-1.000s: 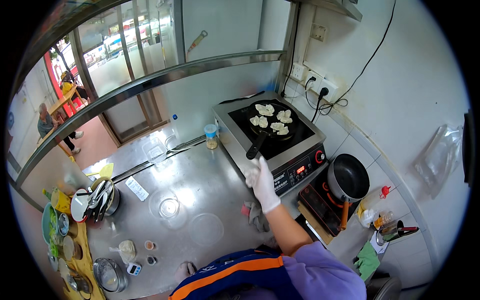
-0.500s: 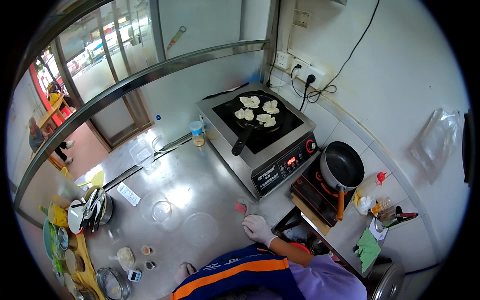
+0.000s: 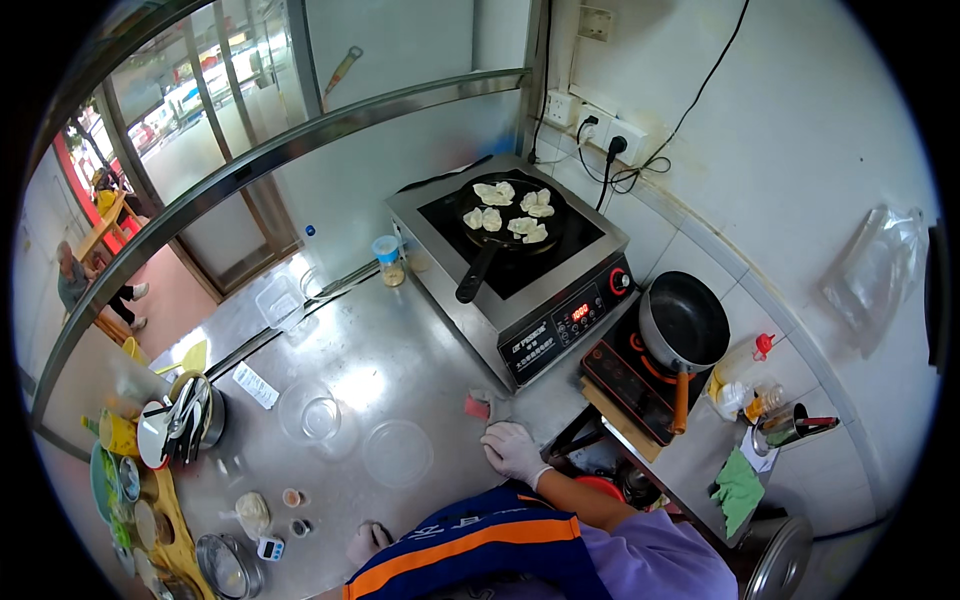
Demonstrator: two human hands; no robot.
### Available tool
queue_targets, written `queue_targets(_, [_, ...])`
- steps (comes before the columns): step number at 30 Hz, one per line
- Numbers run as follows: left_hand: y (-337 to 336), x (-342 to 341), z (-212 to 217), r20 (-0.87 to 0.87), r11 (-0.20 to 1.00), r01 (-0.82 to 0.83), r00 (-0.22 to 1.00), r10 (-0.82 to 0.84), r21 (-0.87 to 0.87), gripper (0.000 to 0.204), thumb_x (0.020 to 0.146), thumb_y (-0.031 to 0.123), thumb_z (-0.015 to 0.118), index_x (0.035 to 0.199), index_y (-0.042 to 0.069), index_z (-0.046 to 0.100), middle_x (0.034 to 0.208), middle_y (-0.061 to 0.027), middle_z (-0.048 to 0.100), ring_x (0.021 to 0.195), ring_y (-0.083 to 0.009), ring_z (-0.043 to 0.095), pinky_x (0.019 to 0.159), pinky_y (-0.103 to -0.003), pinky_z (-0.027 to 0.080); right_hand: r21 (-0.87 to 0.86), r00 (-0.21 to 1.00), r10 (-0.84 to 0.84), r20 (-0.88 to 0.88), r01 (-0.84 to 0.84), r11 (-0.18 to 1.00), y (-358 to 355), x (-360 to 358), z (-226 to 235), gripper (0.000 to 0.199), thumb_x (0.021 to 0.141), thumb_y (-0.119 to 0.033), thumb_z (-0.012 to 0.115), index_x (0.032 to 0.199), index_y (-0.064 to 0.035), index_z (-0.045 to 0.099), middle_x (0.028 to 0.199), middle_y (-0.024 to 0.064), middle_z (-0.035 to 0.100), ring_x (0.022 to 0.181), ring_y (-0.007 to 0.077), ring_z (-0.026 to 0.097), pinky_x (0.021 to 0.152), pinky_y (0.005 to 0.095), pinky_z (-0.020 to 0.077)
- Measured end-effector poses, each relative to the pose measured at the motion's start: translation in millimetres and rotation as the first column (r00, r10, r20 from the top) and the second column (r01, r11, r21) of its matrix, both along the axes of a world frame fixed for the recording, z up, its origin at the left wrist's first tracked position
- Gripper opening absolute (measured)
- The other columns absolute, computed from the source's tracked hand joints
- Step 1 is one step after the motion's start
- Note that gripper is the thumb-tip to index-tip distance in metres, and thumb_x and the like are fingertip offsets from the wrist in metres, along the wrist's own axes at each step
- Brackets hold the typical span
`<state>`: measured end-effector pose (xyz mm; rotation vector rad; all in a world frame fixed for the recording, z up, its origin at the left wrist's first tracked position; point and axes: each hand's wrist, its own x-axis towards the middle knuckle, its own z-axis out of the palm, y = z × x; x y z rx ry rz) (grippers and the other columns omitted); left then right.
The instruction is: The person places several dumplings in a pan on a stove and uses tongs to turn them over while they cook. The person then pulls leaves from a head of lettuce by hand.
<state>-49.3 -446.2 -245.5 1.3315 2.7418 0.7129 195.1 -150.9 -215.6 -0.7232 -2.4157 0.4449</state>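
Note:
My right hand (image 3: 515, 453), in a white glove, rests on the steel table near its front edge. Its fingers lie spread on the surface and hold nothing. Just beyond the fingertips is a crumpled grey and red cloth (image 3: 488, 405). My left hand (image 3: 368, 540), also gloved, is at the near edge of the table, mostly hidden by my blue apron, so its fingers are hard to read. On the large induction cooker (image 3: 560, 335), a black frying pan (image 3: 483, 262) holds several pale, folded dough-like pieces (image 3: 493, 194). Its handle points toward the table.
Right of the cooker, a deep pan (image 3: 685, 325) with an orange handle stands on a small hob (image 3: 625, 390). A blue-lidded jar (image 3: 389, 262), clear plastic lids (image 3: 398, 453), a timer (image 3: 270, 548) and a utensil pot (image 3: 212, 420) occupy the table. Bottles and a green cloth (image 3: 738, 490) lie right.
The view has shifted slightly. Both hands stay in about the same places, and the pan and its pieces look unchanged.

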Motion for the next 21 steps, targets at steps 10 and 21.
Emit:
queue_targets(10, [2,2,-2,0.025,0.998,-0.019,1.0,0.018,0.064,0.012,0.087,0.021,0.057,0.083,0.011,0.061,0.071,-0.0122,0.062,0.061,-0.0315,0.06,0.055,-0.042,0.047,0.014,1.0,0.001,-0.007,-0.001,1.0,3,-2,3,0.013,0.078,-0.013,0.062,0.091,-0.0084,0.063,0.099,0.0083,0.061,0.099,0.0276,0.057,0.086,0.0394,0.043])
queue_targets(21, [5,4,14,0.051,0.999,-0.019,0.998,0.02,-0.031,0.009,0.085,0.019,0.059,0.083,0.011,0.062,0.067,-0.0109,0.06,0.059,-0.03,0.059,0.053,-0.041,0.046,0.012,1.0,-0.008,-0.002,0.009,1.0,2,-2,2,0.014,0.077,-0.013,0.062,0.091,-0.0088,0.063,0.098,0.0082,0.061,0.099,0.0273,0.058,0.087,0.0392,0.0428])
